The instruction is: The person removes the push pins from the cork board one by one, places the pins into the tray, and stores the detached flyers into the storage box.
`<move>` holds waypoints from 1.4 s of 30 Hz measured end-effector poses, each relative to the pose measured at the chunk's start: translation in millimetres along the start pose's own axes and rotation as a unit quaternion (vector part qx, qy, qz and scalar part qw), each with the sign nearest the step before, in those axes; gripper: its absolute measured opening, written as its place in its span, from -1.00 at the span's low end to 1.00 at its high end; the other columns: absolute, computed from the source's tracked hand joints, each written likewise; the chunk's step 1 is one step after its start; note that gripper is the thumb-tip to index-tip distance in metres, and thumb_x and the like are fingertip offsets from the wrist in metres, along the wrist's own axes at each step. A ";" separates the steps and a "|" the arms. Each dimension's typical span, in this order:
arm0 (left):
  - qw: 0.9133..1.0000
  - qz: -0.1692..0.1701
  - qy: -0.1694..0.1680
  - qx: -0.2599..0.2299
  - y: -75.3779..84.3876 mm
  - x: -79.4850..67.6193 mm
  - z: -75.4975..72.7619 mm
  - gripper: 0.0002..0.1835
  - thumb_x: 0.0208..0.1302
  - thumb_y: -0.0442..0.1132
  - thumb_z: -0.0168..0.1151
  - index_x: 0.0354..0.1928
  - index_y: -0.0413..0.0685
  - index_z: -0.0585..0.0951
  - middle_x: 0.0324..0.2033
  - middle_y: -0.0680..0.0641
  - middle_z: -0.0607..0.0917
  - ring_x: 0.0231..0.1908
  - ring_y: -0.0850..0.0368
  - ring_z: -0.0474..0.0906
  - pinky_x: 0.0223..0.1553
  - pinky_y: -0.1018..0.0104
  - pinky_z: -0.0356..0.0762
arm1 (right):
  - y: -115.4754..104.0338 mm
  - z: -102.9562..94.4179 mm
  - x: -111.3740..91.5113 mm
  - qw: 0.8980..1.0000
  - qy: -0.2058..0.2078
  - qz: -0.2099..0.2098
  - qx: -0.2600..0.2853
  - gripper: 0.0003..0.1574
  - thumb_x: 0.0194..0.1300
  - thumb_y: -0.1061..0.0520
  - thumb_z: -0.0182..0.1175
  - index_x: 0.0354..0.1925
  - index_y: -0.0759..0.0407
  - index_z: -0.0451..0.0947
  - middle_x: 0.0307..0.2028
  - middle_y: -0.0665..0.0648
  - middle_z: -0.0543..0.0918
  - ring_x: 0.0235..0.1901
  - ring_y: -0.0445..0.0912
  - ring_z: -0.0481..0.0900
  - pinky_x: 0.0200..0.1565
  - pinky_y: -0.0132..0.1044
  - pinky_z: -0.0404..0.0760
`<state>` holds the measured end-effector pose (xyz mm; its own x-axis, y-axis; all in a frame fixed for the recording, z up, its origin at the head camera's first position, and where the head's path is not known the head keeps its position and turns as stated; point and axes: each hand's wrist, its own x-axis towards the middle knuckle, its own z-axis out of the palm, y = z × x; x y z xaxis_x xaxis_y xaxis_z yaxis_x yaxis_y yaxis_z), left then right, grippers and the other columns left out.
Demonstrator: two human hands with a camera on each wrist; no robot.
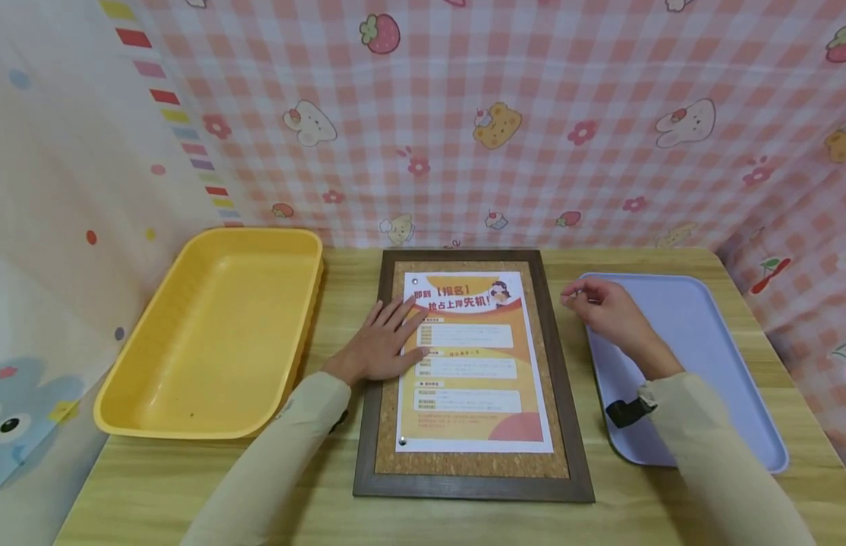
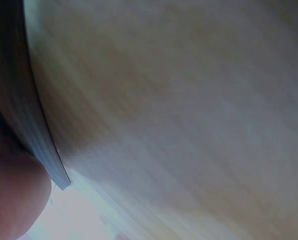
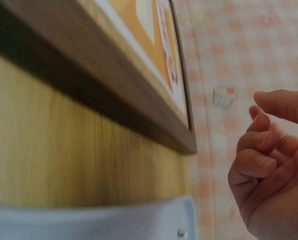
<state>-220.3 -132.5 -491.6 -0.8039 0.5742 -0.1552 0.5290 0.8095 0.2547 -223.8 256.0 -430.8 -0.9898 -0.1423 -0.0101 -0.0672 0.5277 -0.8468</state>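
Note:
A cork board (image 1: 492,464) in a dark brown frame lies on the table with an orange and white printed poster (image 1: 467,409) on it. Round metal pins sit at the poster's upper left corner (image 1: 414,281) and lower left corner (image 1: 402,440). My left hand (image 1: 382,345) rests spread on the poster's left side, fingers pointing up and right. Over the purple tray's (image 1: 682,356) upper left corner, my right hand (image 1: 610,311) hovers with curled fingers, thumb and fingertips close together (image 3: 279,150). I cannot tell whether something small is pinched there.
A deep yellow tray (image 1: 211,326) stands on the left of the wooden table (image 1: 463,523). One small shiny pin (image 3: 182,233) shows in the purple tray in the right wrist view. Behind the table hangs a pink checked curtain (image 1: 423,114).

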 end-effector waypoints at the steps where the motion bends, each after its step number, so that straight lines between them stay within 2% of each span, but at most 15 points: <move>1: 1.000 -0.001 -0.001 0.001 0.3 0.1 -0.5 -0.21 0.49 0.30 -0.27 0.60 0.15 -0.11 0.58 -0.05 -0.24 0.56 -0.08 -0.34 0.49 -0.11 -0.43 | -2.3 2.8 -0.5 1.000 -0.003 -0.009 -0.006 -0.74 0.44 0.19 0.06 -0.09 0.36 0.59 -0.33 0.14 0.69 -0.56 -0.28 0.34 -0.54 -0.37 0.38; 5: 1.000 -0.003 -0.009 0.001 5.6 -2.4 -7.3 -0.22 0.50 0.27 -0.24 0.60 0.12 -0.10 0.58 -0.08 -0.22 0.56 -0.11 -0.33 0.49 -0.12 -0.43 | -13.0 12.9 -3.4 0.999 -0.022 -0.028 -0.021 -0.78 0.43 0.23 0.07 -0.12 0.34 0.60 -0.20 0.35 0.68 -0.51 -0.26 0.38 -0.49 -0.38 0.40; 8: 1.000 0.000 -0.006 -0.002 6.4 -2.9 -8.4 -0.22 0.50 0.25 -0.21 0.60 0.09 -0.07 0.58 -0.10 -0.20 0.55 -0.13 -0.31 0.49 -0.13 -0.41 | -21.1 20.3 -5.6 0.998 -0.037 -0.032 -0.030 -0.82 0.40 0.23 0.15 -0.13 0.32 0.60 -0.26 0.28 0.66 -0.45 -0.23 0.43 -0.40 -0.38 0.46; 12: 1.000 -0.001 -0.007 -0.003 5.8 -2.6 -7.5 -0.22 0.50 0.25 -0.22 0.60 0.10 -0.08 0.58 -0.10 -0.21 0.55 -0.13 -0.31 0.49 -0.13 -0.41 | -28.5 30.0 -8.2 0.996 -0.067 -0.049 -0.021 -0.84 0.39 0.27 0.15 -0.14 0.33 0.61 -0.23 0.25 0.67 -0.35 -0.17 0.55 -0.31 -0.38 0.53; 15: 1.000 -0.002 -0.007 -0.002 5.0 -2.2 -6.6 -0.22 0.50 0.25 -0.22 0.60 0.11 -0.09 0.58 -0.10 -0.21 0.55 -0.13 -0.32 0.49 -0.13 -0.41 | -33.8 36.0 -10.6 0.994 -0.091 -0.063 -0.007 -0.88 0.39 0.25 0.17 -0.17 0.28 0.61 -0.32 0.26 0.65 -0.41 -0.14 0.53 -0.37 -0.36 0.51; 19: 1.000 -0.003 -0.008 0.001 6.0 -2.6 -7.8 -0.22 0.50 0.26 -0.22 0.60 0.11 -0.08 0.58 -0.10 -0.21 0.56 -0.12 -0.32 0.49 -0.13 -0.41 | -42.0 43.4 -14.5 0.991 -0.112 -0.068 0.000 -0.90 0.38 0.19 0.23 -0.17 0.22 0.60 -0.46 0.23 0.55 -0.56 -0.17 0.36 -0.48 -0.32 0.40; 26: 1.000 -0.003 -0.009 0.003 8.4 -4.9 -11.5 -0.23 0.51 0.27 -0.23 0.60 0.13 -0.08 0.58 -0.09 -0.21 0.56 -0.11 -0.31 0.49 -0.13 -0.38 | -50.9 60.3 -16.2 0.988 -0.131 -0.081 -0.004 -0.92 0.36 0.18 0.27 -0.20 0.18 0.62 -0.53 0.16 0.51 -0.63 -0.21 0.29 -0.55 -0.35 0.31; 31: 1.000 0.000 -0.005 0.003 8.1 -4.7 -10.1 -0.23 0.51 0.27 -0.23 0.60 0.12 -0.07 0.58 -0.10 -0.21 0.56 -0.12 -0.31 0.49 -0.14 -0.38 | -57.7 72.5 -17.7 0.981 -0.156 -0.112 -0.017 -0.96 0.34 0.20 0.29 -0.24 0.14 0.62 -0.55 0.03 0.48 -0.62 -0.21 0.30 -0.53 -0.37 0.30; 42: 1.000 -0.012 -0.010 0.002 8.9 -3.8 -9.1 -0.22 0.49 0.30 -0.25 0.60 0.16 -0.08 0.58 -0.07 -0.22 0.56 -0.08 -0.32 0.49 -0.12 -0.39 | -74.5 103.4 -21.0 0.961 -0.226 -0.159 -0.010 -0.97 0.30 0.24 0.31 -0.25 0.16 0.64 -0.58 -0.02 0.46 -0.59 -0.20 0.33 -0.48 -0.41 0.31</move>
<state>-214.9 -128.6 -480.0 -0.8109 0.5570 -0.1796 0.5112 0.8235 0.2460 -185.1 133.1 -422.5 -0.7634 -0.6458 0.0131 -0.3640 0.4133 -0.8347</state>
